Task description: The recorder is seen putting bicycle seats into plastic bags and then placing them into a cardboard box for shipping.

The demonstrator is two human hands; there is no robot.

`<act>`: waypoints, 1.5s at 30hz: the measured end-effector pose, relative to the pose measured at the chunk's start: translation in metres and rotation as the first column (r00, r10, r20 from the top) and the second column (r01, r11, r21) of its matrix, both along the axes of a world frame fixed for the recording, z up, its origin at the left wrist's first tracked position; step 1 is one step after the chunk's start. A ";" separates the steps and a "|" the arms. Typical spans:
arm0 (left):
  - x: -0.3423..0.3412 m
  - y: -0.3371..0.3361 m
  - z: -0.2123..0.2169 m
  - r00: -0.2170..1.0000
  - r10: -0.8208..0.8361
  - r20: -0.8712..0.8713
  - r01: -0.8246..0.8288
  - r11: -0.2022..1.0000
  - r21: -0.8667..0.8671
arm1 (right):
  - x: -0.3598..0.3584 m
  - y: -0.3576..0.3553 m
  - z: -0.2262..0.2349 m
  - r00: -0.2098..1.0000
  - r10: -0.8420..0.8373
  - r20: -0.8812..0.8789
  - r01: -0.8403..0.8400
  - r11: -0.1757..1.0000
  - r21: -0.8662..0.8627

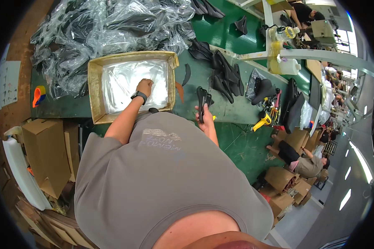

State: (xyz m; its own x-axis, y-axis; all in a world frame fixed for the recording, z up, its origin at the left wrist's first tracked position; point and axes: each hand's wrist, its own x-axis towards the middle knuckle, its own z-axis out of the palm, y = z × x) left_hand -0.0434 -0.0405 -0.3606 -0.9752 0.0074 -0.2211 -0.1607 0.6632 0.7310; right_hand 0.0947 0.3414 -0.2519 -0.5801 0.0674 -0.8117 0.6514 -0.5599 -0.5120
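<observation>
My left hand (pixel 144 87), with a dark watch on its wrist, reaches into a shallow cardboard box (pixel 96 89) on the green table. Clear plastic bags (pixel 120 83) lie flat in the box. The left fingers are closed and pressed at the bags, apparently pinching the top one; the fingertips show poorly. Over the table's near edge my right hand (pixel 204 115) grips a narrow black bicycle saddle (pixel 202 97) by its lower end. A dark curved strip (pixel 187 74) and a brown curved piece (pixel 179 91) lie between the box and the saddle.
A heap of bagged saddles (pixel 112 29) fills the table behind the box. Several bare black saddles (pixel 226 76) lie to the right, before a yellow tool (pixel 262 121). An orange tape dispenser (pixel 38 96) stands at left. Cartons (pixel 45 153) stand at lower left. Other people work at far right.
</observation>
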 end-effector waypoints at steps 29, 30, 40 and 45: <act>0.039 -0.059 0.307 0.966 -0.023 0.256 -0.257 -0.114 0.960 | -0.058 -0.123 0.197 0.902 -0.380 -0.204 0.065 0.586 -0.807; 0.035 -0.063 0.313 0.954 -0.100 0.284 -0.296 -0.152 0.943 | -0.051 -0.114 0.200 0.857 -0.381 -0.348 -0.014 0.658 -0.753; 0.010 -0.005 0.330 0.980 -0.040 0.194 -0.135 0.580 0.803 | -0.010 -0.106 0.258 0.569 0.592 -0.570 -0.240 0.783 0.574; 0.025 0.025 0.363 0.882 -0.111 -0.458 0.355 0.797 0.490 | -0.007 -0.125 0.251 0.586 0.764 -0.270 -0.167 0.441 0.882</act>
